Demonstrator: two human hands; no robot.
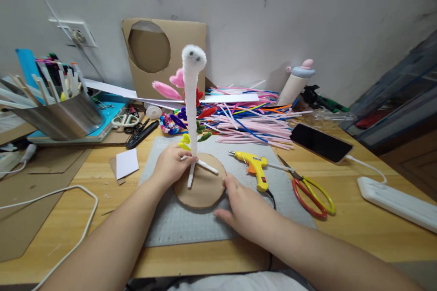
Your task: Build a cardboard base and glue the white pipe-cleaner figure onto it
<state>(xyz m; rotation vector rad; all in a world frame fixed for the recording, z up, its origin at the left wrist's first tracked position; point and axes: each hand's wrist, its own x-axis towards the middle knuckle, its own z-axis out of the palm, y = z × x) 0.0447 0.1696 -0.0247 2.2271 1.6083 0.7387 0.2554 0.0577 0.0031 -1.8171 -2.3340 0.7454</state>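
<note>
A tall white pipe-cleaner figure (192, 100) with a fuzzy round head stands upright over a cardboard disc (201, 191). Its white legs spread across the disc. My left hand (172, 163) is closed on the lower end of the figure, thumb and fingers pinching it. At the disc's right edge, my right hand (239, 200) touches the rim with its fingers, the thumb held apart. Behind the figure are coloured pipe-cleaner petals, among them a pink one (166, 90) and a yellow-green one (185, 142). A grey cutting mat (164, 229) lies under the disc.
A yellow glue gun (254, 166) and scissors (312, 191) lie right of the disc. Bundled pipe cleaners (252, 122) lie behind, near a phone (321, 142). A metal pen holder (68, 116) stands left. A holed cardboard sheet (187, 32) leans on the wall.
</note>
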